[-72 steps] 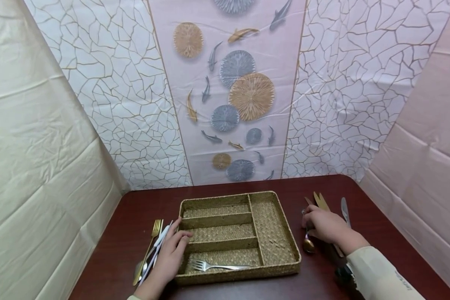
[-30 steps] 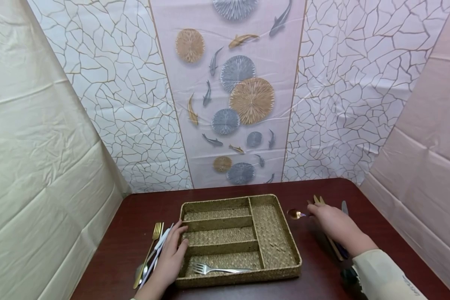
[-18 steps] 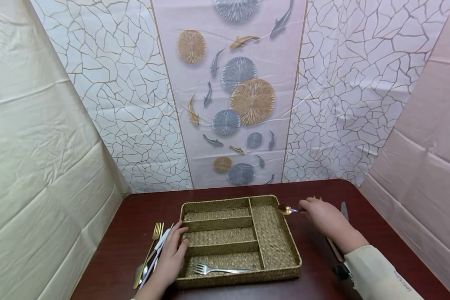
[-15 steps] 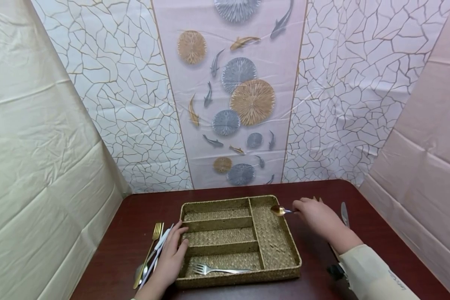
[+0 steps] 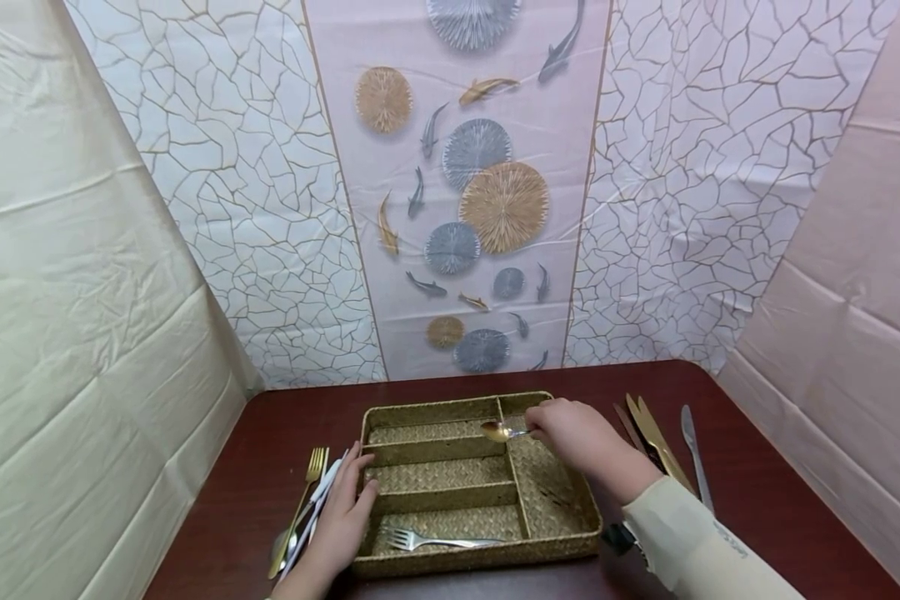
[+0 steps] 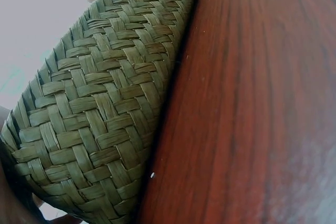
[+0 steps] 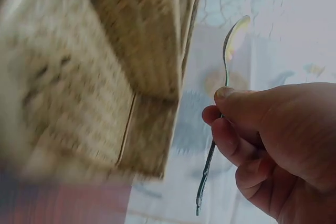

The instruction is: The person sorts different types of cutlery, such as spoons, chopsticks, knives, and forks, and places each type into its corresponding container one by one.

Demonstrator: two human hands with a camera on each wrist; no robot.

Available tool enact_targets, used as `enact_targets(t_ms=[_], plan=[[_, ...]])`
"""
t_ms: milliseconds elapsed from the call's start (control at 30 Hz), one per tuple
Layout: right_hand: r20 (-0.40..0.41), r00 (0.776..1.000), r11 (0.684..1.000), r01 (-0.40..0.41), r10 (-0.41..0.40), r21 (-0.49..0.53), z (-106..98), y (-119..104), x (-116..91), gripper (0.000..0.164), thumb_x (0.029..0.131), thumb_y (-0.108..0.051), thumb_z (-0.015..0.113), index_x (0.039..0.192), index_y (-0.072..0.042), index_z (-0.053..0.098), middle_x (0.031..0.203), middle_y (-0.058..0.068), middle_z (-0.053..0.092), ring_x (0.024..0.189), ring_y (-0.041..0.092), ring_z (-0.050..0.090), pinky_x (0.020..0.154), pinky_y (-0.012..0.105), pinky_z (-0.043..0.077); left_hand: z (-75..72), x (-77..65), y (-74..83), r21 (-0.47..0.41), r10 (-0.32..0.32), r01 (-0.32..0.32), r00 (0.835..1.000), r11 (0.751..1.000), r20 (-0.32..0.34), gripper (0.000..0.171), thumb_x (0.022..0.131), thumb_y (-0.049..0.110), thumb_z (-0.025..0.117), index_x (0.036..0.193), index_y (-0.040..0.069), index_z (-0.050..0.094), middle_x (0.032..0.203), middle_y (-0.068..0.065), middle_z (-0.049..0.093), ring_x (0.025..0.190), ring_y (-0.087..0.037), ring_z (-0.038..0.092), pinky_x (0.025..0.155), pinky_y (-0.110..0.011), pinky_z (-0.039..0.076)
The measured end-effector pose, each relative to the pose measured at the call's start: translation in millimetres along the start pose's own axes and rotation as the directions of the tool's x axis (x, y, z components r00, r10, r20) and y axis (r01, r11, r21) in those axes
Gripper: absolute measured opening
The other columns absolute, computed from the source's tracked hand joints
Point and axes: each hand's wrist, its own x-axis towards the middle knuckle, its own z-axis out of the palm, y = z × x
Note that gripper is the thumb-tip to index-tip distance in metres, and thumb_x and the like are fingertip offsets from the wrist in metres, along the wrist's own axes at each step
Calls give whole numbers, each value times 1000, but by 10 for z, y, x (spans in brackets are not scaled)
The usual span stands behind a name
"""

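My right hand [image 5: 579, 437] pinches a small spoon [image 5: 497, 432] by its handle between thumb and fingertips. The spoon's gold bowl points left, over the back part of the woven tray [image 5: 472, 568] near the divider junction. In the right wrist view the spoon [image 7: 227, 59] stands clear of the tray wall [image 7: 149, 145], its thin dark handle end sticking out below the fingers. My left hand [image 5: 339, 521] rests on the tray's left rim, fingers lying over the edge. A silver fork [image 5: 438, 542] lies in the front compartment. Woven outer wall [image 6: 100, 103] fills much of the left wrist view.
Left of the tray lies a bunch of cutlery with a gold fork [image 5: 313, 471] and white-handled pieces [image 5: 326, 479]. To the right are gold knives [image 5: 656, 433] and a silver knife [image 5: 693, 450]. The dark red table [image 5: 615, 379] ends at a patterned cloth backdrop.
My right hand has picked up the spoon from the right-hand cutlery and carried it left over the tray, uncovering the knives. The left hand has stayed at the left rim.
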Motion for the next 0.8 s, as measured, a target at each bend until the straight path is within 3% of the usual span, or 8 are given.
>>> enact_targets(t_ms=[233, 433, 633, 800], plan=[[31, 998, 998, 60, -60, -7, 26, -323, 217, 19, 93, -21, 73, 78, -27, 64, 71, -16, 56, 61, 4, 52, 55, 30, 44, 11, -12, -13, -1, 3, -3, 999, 1000, -44, 53, 106, 41, 47, 149, 10, 41, 165, -12, 15, 151, -38, 10, 113, -66, 20], [85, 993, 996, 78, -80, 37, 61, -561, 358, 40, 97, -17, 67, 65, -24, 44, 58, -12, 33, 52, 6, 29, 51, 28, 27, 22, -10, -8, -6, 7, -8, 998, 1000, -64, 55, 106, 40, 47, 150, 8, 41, 163, -14, 21, 150, -39, 15, 113, -64, 20], [102, 987, 992, 123, -124, 18, 165, -754, 490, 32, 94, -16, 71, 67, -22, 55, 60, -14, 41, 52, 2, 33, 49, 24, 32, 30, -8, 8, -9, 30, -31, 994, 999, -102, 49, 106, 32, 50, 147, 5, 44, 161, -18, 26, 148, -41, 18, 113, -64, 20], [137, 978, 987, 159, -160, 23, 287, -912, 631, 47, 90, -3, 65, 61, -21, 34, 57, -10, 20, 52, 7, 18, 49, 26, 21, 37, 11, 7, -11, 16, -17, 995, 1000, -96, 48, 107, 31, 47, 149, 7, 42, 161, -18, 25, 149, -39, 18, 114, -62, 21]])
